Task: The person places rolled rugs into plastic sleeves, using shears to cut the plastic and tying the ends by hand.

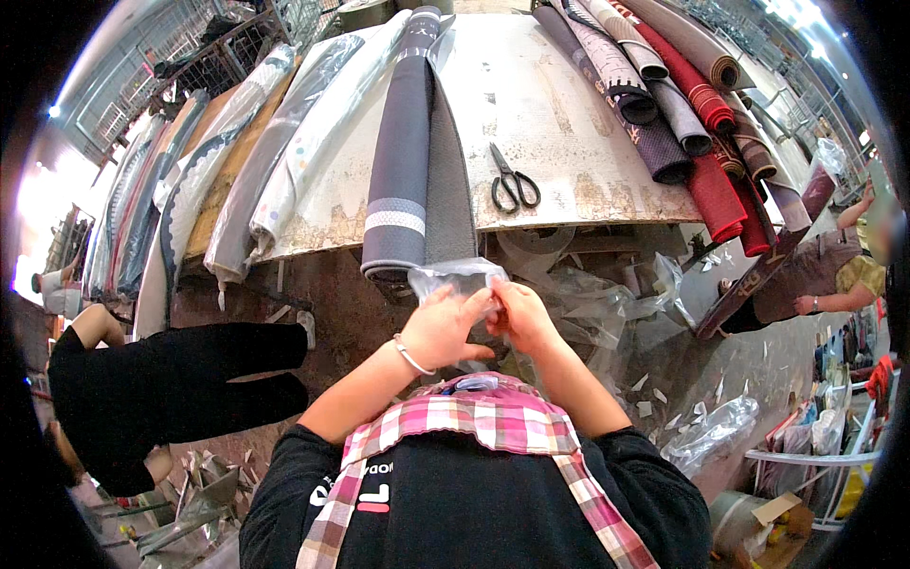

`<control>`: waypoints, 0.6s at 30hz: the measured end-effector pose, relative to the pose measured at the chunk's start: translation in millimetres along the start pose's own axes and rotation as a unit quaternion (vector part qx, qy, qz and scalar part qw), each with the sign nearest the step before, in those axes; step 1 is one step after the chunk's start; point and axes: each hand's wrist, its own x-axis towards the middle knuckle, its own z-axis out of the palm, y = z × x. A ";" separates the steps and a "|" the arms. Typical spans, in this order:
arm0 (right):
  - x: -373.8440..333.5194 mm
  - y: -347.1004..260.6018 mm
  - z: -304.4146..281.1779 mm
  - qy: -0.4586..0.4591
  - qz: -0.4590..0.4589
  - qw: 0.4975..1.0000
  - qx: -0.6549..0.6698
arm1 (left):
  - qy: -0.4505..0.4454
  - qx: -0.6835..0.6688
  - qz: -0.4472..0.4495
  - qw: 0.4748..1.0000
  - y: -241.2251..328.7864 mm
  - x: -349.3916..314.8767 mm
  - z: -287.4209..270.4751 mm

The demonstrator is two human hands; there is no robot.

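In front of my body, both hands are close together on a clear plastic bag (453, 275). My left hand (444, 327) holds its edge, thumb and fingers closed toward the right. My right hand (521, 315) pinches the film beside it. Just beyond them a grey rolled mat (393, 161) lies lengthwise on the table, a loose flap along its right side. The bag's far edge is by the mat's near end; I cannot tell whether it goes around it. Black-handled scissors (513, 182) lie on the table to the right of the mat.
Plastic-wrapped rolls (313, 152) line the left of the worn white table (550, 104); unwrapped rolls (697, 104) overhang its right edge. Loose plastic film (607, 313) hangs below. One person in black (180, 379) stands at left, another person (815, 275) at right. Scraps litter the floor.
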 end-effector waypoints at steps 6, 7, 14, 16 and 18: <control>-8.6 -6.2 -26.1 0.130 -0.432 0.804 -0.387 | -0.101 0.186 0.076 0.974 -29.4 -8.9 -0.3; -22.5 -25.6 -9.8 -0.036 -0.519 0.701 -0.487 | -0.096 0.181 0.105 0.973 -29.2 -16.1 1.6; -2.3 -24.4 -37.0 -0.304 -0.384 0.393 -0.778 | -0.234 0.094 0.066 0.966 -41.6 -71.2 -14.8; 10.8 -11.6 -38.6 -0.306 -0.414 0.413 -0.751 | -0.270 0.079 -0.035 0.959 -68.8 -92.0 -2.8; 46.8 21.6 -44.5 -0.265 -0.367 0.478 -0.753 | -0.309 0.079 -0.109 0.942 -99.6 -94.6 12.9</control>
